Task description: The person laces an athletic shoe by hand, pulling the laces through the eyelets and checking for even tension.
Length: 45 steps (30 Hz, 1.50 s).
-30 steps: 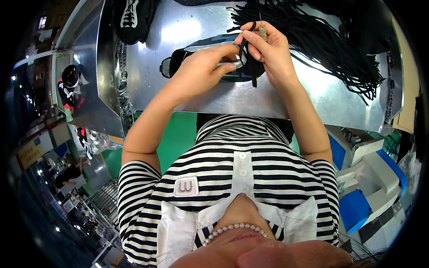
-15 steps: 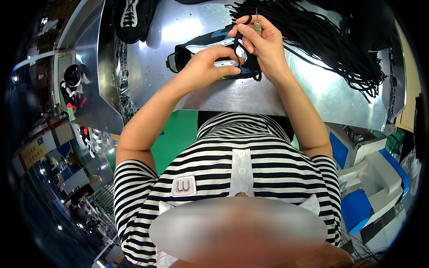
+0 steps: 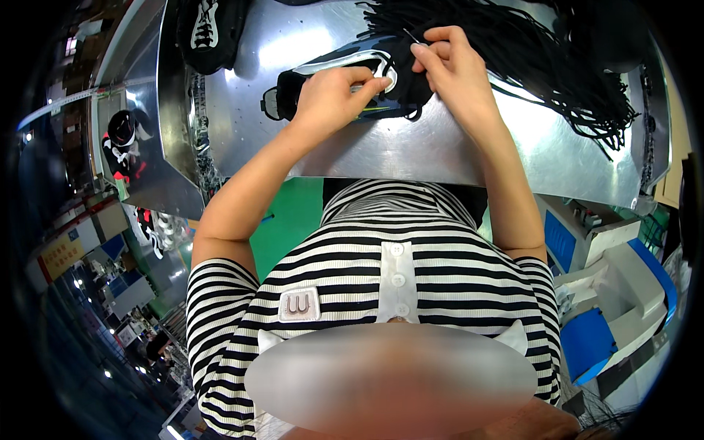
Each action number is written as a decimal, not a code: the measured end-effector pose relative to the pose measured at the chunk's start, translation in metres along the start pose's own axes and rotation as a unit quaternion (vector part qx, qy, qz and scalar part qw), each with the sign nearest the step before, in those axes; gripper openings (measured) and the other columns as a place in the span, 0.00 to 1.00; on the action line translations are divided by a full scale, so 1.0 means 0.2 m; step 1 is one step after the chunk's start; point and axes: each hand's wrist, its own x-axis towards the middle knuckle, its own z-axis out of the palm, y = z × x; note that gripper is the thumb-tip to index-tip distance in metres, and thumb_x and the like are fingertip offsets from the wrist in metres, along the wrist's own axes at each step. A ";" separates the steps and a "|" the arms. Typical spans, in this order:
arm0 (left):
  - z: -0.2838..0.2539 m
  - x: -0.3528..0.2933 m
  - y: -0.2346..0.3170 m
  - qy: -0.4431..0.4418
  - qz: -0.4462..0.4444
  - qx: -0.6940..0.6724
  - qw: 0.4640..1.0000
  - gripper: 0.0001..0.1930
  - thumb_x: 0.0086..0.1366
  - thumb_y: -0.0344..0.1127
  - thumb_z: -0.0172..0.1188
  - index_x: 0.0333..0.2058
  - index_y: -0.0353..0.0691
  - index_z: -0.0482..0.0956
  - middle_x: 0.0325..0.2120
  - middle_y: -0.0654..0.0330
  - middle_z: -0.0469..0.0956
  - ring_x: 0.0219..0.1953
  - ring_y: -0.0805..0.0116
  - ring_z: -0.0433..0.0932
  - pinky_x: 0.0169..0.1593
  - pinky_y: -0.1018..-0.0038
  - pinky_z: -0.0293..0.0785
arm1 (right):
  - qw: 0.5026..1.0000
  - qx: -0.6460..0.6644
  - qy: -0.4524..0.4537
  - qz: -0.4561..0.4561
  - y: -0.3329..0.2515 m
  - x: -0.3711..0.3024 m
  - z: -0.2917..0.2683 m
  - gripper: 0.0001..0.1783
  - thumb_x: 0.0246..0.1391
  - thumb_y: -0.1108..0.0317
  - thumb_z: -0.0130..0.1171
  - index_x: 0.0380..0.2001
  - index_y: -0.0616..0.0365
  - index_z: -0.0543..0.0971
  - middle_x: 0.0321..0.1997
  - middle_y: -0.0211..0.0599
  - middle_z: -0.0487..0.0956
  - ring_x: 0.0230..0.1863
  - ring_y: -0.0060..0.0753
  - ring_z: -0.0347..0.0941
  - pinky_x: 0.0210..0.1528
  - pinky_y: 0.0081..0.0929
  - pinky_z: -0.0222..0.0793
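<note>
A dark shoe (image 3: 405, 92) with a white collar and eyelet area lies on its side on the metal table, its heel loop toward the left. My left hand (image 3: 334, 95) is closed over the shoe opening, thumb and fingers pinched near the white eyelet edge. To its right and slightly above the toe, my right hand (image 3: 460, 73) is closed around a small hook tool. Only the thin metal shaft (image 3: 412, 35) of the tool shows, pointing up and left; its handle is hidden in the fingers. A black lace loop (image 3: 415, 114) hangs at the shoe's near side.
A large bundle of black laces (image 3: 543, 70) spreads over the far right of the metal table (image 3: 433, 154). Another black shoe with a white lacing area (image 3: 205, 28) stands at the far left. A grey and blue machine (image 3: 616, 293) is at my right.
The hook tool has tipped from upright to pointing up-left. My right hand has moved slightly right and down. The lace raised between my hands no longer shows there; the shoe has shifted slightly left.
</note>
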 end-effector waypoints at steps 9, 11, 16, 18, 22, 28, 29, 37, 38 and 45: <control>0.04 0.02 0.01 0.052 -0.009 0.075 0.996 0.26 0.64 0.59 0.54 0.19 0.44 0.79 0.09 0.60 0.70 0.15 0.56 0.72 0.21 0.63 0.64 | 0.993 -0.069 -0.047 -0.079 0.03 -0.25 0.04 0.09 0.58 0.63 0.59 0.34 0.58 0.74 0.22 0.39 0.79 0.24 0.44 0.77 0.28 0.35 0.71; 0.04 0.01 0.01 0.066 -0.003 0.079 0.995 0.26 0.64 0.59 0.54 0.18 0.44 0.79 0.09 0.60 0.69 0.15 0.57 0.71 0.21 0.64 0.64 | 0.991 -0.091 -0.047 -0.089 0.04 -0.24 0.05 0.10 0.58 0.63 0.59 0.34 0.58 0.75 0.22 0.39 0.79 0.24 0.44 0.77 0.28 0.36 0.71; 0.05 0.01 0.01 0.088 0.017 0.079 0.993 0.26 0.64 0.59 0.55 0.17 0.43 0.78 0.07 0.61 0.68 0.13 0.58 0.70 0.20 0.64 0.62 | 0.984 -0.135 -0.054 -0.101 0.05 -0.22 0.05 0.10 0.58 0.62 0.59 0.34 0.57 0.75 0.22 0.39 0.79 0.25 0.45 0.77 0.29 0.38 0.71; 0.01 0.01 0.04 0.041 -0.015 0.074 0.996 0.23 0.63 0.56 0.58 0.21 0.42 0.80 0.11 0.60 0.73 0.16 0.58 0.73 0.23 0.65 0.66 | 0.981 -0.160 -0.052 -0.095 0.04 -0.22 0.06 0.10 0.58 0.62 0.59 0.34 0.57 0.74 0.21 0.38 0.80 0.25 0.46 0.78 0.29 0.39 0.72; 0.01 0.01 -0.03 0.022 0.058 -0.099 0.993 0.16 0.61 0.48 0.62 0.32 0.40 0.85 0.24 0.54 0.82 0.27 0.56 0.80 0.33 0.67 0.74 | 0.966 -0.232 -0.039 -0.109 0.03 -0.21 0.08 0.10 0.57 0.63 0.59 0.33 0.57 0.73 0.21 0.39 0.80 0.25 0.47 0.78 0.28 0.39 0.72; -0.04 -0.03 -0.03 -0.049 0.119 -0.071 0.989 0.15 0.63 0.34 0.62 0.46 0.34 0.80 0.36 0.56 0.83 0.35 0.71 0.81 0.42 0.76 0.75 | 0.964 -0.240 -0.016 -0.110 0.05 -0.23 0.13 0.12 0.57 0.65 0.59 0.36 0.59 0.69 0.22 0.43 0.80 0.22 0.48 0.78 0.26 0.40 0.72; -0.04 -0.04 -0.03 -0.055 0.125 -0.061 0.989 0.15 0.63 0.33 0.62 0.47 0.34 0.80 0.37 0.56 0.83 0.35 0.71 0.81 0.42 0.76 0.75 | 0.967 -0.225 -0.006 -0.117 0.06 -0.23 0.15 0.12 0.57 0.65 0.59 0.37 0.59 0.68 0.21 0.43 0.79 0.23 0.48 0.78 0.26 0.41 0.72; 0.02 -0.11 -0.03 0.069 0.284 0.089 0.952 0.10 0.59 0.30 0.59 0.41 0.41 0.78 0.23 0.59 0.77 0.24 0.60 0.76 0.29 0.67 0.70 | 0.978 -0.189 -0.042 -0.080 0.02 -0.23 0.19 0.14 0.57 0.67 0.59 0.40 0.59 0.67 0.24 0.45 0.79 0.28 0.52 0.78 0.29 0.41 0.72; 0.00 -0.11 -0.03 0.087 0.280 0.091 0.952 0.10 0.58 0.30 0.59 0.40 0.41 0.78 0.23 0.59 0.77 0.24 0.60 0.76 0.28 0.68 0.69 | 0.977 -0.192 -0.056 -0.074 0.01 -0.23 0.17 0.15 0.56 0.67 0.60 0.41 0.59 0.67 0.24 0.46 0.79 0.29 0.52 0.78 0.29 0.41 0.72; -0.10 -0.20 -0.16 0.223 0.423 0.149 0.865 0.07 0.52 0.29 0.62 0.31 0.43 0.76 0.30 0.67 0.81 0.28 0.76 0.78 0.29 0.78 0.69 | 0.991 -0.107 0.043 -0.067 -0.18 -0.24 -0.27 0.12 0.54 0.68 0.64 0.40 0.58 0.76 0.30 0.29 0.80 0.27 0.20 0.73 0.31 0.20 0.69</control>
